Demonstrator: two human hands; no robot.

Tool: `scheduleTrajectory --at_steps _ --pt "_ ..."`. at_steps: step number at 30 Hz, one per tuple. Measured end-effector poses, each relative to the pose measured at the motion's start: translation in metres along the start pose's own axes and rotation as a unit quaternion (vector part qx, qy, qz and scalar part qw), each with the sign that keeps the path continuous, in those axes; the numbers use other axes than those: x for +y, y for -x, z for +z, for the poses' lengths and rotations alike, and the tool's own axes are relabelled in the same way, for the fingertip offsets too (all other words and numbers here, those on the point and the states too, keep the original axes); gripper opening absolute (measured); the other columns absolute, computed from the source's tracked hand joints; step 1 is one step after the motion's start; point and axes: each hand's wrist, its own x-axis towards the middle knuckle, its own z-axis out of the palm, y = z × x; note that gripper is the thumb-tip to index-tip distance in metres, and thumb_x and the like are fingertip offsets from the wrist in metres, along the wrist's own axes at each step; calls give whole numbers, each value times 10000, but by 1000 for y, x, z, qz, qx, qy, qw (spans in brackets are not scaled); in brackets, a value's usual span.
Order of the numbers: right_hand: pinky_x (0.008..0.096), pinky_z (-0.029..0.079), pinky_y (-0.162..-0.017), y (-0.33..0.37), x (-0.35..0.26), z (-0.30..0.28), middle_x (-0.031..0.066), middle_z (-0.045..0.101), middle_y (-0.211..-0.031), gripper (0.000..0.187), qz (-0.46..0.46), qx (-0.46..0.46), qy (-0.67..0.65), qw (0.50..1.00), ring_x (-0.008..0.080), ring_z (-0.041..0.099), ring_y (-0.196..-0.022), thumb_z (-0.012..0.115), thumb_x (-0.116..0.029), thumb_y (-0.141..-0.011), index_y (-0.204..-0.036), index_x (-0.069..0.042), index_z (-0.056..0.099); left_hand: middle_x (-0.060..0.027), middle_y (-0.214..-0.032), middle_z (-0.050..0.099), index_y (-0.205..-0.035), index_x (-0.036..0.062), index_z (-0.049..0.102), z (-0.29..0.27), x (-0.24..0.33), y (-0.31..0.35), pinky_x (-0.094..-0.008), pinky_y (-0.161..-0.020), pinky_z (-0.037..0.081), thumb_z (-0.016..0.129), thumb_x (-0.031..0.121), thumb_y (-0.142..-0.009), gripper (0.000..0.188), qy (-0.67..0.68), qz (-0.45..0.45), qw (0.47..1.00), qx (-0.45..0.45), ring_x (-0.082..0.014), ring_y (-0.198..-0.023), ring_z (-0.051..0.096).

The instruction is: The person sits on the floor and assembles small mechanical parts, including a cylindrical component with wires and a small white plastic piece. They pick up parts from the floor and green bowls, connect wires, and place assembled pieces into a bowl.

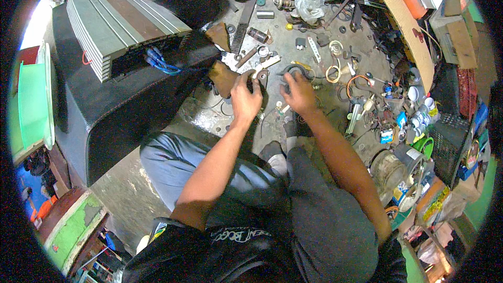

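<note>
My left hand (246, 99) is low over the cluttered floor, its fingers curled together beside a pale bar-shaped part (270, 62) and a small metal plate with a hole (263, 77). What lies between those fingers is too small to make out. To its right, my right hand (299, 94) has its fingers bent onto a dark ring-shaped part (296, 66), which they partly cover. A brown rod (246, 57) and a dark cylinder (257, 34) lie beyond my left hand. Close to its left side is a worn brown piece (222, 78).
A black box (131, 105) at left carries a finned metal amplifier (128, 23) with blue cables (162, 63). Several loose parts, wires and a plastic bag (311, 3) cover the floor ahead. Containers, tape rolls and a black basket (450, 144) crowd the right. My legs are folded below.
</note>
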Motion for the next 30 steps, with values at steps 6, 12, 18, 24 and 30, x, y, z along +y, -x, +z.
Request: scheduleTrajectory --at_steps 6,12,18,24,30 --pt "287 488 -669 -17 5 -38 43 654 -744 177 167 154 -292 929 120 605 -701 753 -156 -838 -866 -21 642 -214 -1006 671 -1053 15 684 -5 13 1 -445 -858 498 636 96 -873 203 -4 20 1000 2 -393 -941 650" --pt "291 494 -682 -25 -21 -93 44 662 -776 195 184 146 -314 920 128 609 -691 746 -182 -864 -924 -16 665 -103 -1069 670 -1196 17 634 -6 30 0 -366 -815 489 553 317 -988 373 321 -148 923 -152 -197 -928 584" --pt "328 508 -824 -12 -74 -94 98 681 -1066 284 -10 -32 -280 960 192 645 -964 706 -235 -913 -1098 -25 658 -115 -1203 627 -1354 89 527 -26 60 2 -398 -948 489 427 515 -1016 553 586 -361 690 -226 -245 -1084 612" --pt "364 490 -937 -10 -67 -110 155 674 -1131 268 50 -34 -338 939 266 651 -1048 656 -183 -939 -1163 -35 656 -140 -1228 626 -1351 58 517 -17 39 0 -424 -942 520 337 410 -1055 494 630 -373 633 -252 -266 -1084 624" --pt "431 473 -1011 36 6 -103 214 530 -1364 513 89 -99 -20 991 367 573 -1199 693 -122 -861 -1350 -106 538 -176 -1161 660 -1304 21 522 -8 17 -4 -454 -911 538 346 306 -1054 418 659 -386 617 -190 -296 -979 652"
